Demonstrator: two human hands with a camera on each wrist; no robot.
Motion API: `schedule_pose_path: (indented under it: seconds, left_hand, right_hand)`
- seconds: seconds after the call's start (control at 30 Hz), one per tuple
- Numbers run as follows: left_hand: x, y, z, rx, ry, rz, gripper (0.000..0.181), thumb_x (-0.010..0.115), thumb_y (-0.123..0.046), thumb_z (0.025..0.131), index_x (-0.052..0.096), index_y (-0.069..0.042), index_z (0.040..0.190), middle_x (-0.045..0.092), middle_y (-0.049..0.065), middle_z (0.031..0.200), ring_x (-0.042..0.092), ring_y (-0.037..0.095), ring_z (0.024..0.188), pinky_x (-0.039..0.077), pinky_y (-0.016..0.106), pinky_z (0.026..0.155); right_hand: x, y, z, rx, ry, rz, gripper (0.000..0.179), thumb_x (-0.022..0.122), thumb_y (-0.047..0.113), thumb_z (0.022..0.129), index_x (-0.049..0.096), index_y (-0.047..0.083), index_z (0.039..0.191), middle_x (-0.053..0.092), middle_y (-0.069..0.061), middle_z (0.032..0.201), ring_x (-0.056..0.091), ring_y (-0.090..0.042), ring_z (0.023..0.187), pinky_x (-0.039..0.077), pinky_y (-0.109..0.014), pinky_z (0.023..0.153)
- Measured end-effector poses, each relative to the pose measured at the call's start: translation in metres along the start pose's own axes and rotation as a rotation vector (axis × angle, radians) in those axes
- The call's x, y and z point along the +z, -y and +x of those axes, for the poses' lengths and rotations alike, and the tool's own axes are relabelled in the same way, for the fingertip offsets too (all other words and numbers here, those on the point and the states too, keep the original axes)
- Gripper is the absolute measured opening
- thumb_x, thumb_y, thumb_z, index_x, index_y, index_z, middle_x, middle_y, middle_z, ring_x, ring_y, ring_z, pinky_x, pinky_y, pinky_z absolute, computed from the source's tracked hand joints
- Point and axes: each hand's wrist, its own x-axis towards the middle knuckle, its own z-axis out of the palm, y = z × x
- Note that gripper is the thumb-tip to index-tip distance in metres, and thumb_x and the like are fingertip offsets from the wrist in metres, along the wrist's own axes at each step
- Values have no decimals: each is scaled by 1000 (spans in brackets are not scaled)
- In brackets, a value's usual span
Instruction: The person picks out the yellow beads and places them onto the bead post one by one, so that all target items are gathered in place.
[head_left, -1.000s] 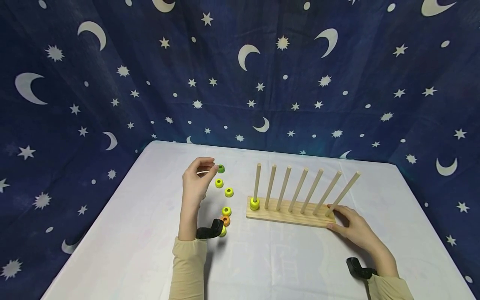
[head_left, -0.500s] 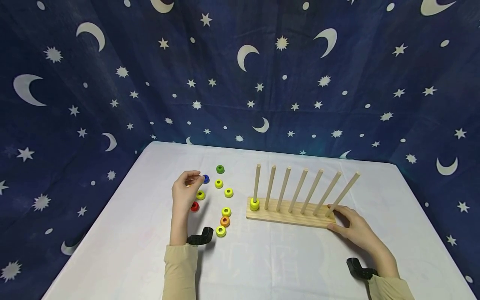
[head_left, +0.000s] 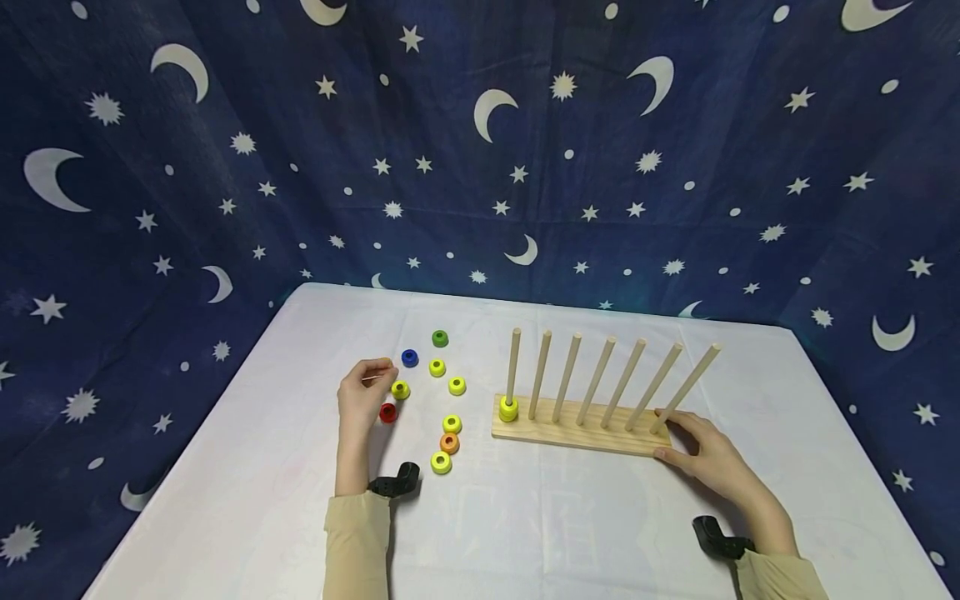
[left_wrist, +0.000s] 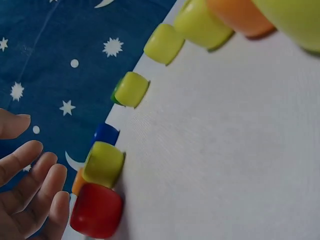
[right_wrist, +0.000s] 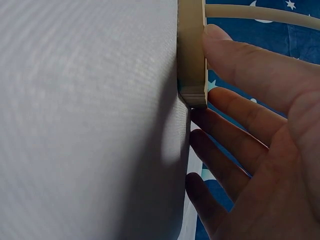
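Note:
My left hand (head_left: pixel 365 390) hovers over the left group of beads, thumb and fingers apart in the left wrist view, nothing between them. Nearest to it are a red bead (left_wrist: pixel 97 211), a yellow bead (left_wrist: pixel 104 165) and an orange bead (left_wrist: pixel 78 182), which the fingers mostly cover in the head view. Just beyond lies a blue bead (head_left: pixel 409 357). My right hand (head_left: pixel 705 457) holds the right end of a wooden peg stand (head_left: pixel 551 429), thumb at its front edge and forefinger behind. A yellow bead (head_left: pixel 508 408) sits at the foot of the leftmost peg.
Between the left hand and the stand lie a green bead (head_left: pixel 440 338), several yellow beads (head_left: pixel 457 386) and another orange bead (head_left: pixel 449 443). Several upright pegs (head_left: pixel 597 379) rise from the stand. A dark starry cloth (head_left: pixel 480 167) hangs behind the white table (head_left: pixel 570 525).
My left hand has moved left and toward me, then lowered over the left beads, uncovering the blue, red and yellow ones. The right hand and the stand have stayed in place.

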Motion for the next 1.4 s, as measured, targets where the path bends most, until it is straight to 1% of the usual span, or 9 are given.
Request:
schedule_pose_path:
  seconds: [0.03, 0.07, 0.17, 0.3, 0.63, 0.87, 1.07, 1.2, 1.4]
  left_hand:
    - [0, 2, 0, -3, 7, 5, 25, 69, -18, 87, 68, -5, 108, 68, 15, 107, 61, 8, 84, 46, 14, 69]
    - [0, 3, 1, -7, 16, 10, 25, 69, -18, 87, 68, -5, 108, 68, 15, 108, 61, 8, 84, 46, 14, 70]
    - [0, 8, 2, -16, 41, 41, 28, 68, -19, 87, 67, -3, 110, 67, 18, 111, 65, 21, 92, 45, 16, 71]
    - [2, 14, 2, -40, 67, 87, 32, 67, -21, 86, 65, -3, 113, 66, 19, 110, 64, 31, 101, 45, 19, 70]
    - [2, 22, 2, -80, 142, 135, 39, 71, -20, 84, 63, -5, 119, 66, 14, 108, 61, 24, 98, 44, 19, 73]
    - [2, 24, 4, -64, 172, 158, 42, 73, -19, 82, 62, -5, 120, 62, 14, 110, 59, 23, 99, 44, 20, 74]
    - [4, 26, 5, -33, 175, 203, 43, 73, -18, 80, 63, -5, 120, 57, 13, 109, 56, 23, 98, 42, 26, 80]
    - [5, 27, 4, -7, 175, 223, 42, 73, -14, 80, 63, -3, 119, 55, 15, 110, 56, 28, 100, 45, 34, 85]
    - [8, 27, 3, -15, 180, 238, 42, 73, -10, 79, 63, -3, 119, 52, 16, 112, 54, 29, 103, 46, 40, 89]
  right_hand:
    - [0, 0, 0, -2, 0, 1, 66, 74, 34, 82, 51, 1, 134, 50, -26, 136, 38, -51, 129, 29, -70, 100]
    - [0, -1, 0, -4, -1, 1, 66, 74, 33, 82, 51, 1, 134, 50, -26, 136, 38, -51, 129, 29, -70, 100]
    - [0, -1, 0, -9, -4, 1, 65, 74, 32, 82, 51, 1, 134, 50, -26, 136, 38, -51, 128, 29, -69, 100]
    - [0, -2, 0, -14, -10, 0, 65, 75, 32, 82, 51, 1, 134, 51, -27, 135, 39, -51, 128, 29, -69, 100]
    - [0, -1, 0, -21, -14, -6, 64, 75, 32, 81, 52, 0, 133, 52, -26, 134, 39, -50, 128, 29, -69, 100]
    - [0, 0, 0, -15, -10, 0, 65, 75, 32, 81, 51, 0, 133, 52, -26, 135, 39, -51, 128, 29, -69, 100]
    - [0, 0, 0, -15, -10, -6, 65, 75, 32, 82, 51, 0, 133, 52, -26, 135, 39, -50, 128, 30, -69, 100]
    - [0, 1, 0, -20, -10, -3, 65, 75, 32, 82, 51, -1, 133, 51, -27, 135, 39, -51, 128, 30, -69, 100]
    - [0, 1, 0, -18, -9, 0, 65, 75, 31, 82, 51, 0, 133, 51, -27, 135, 39, -51, 128, 29, -69, 100]
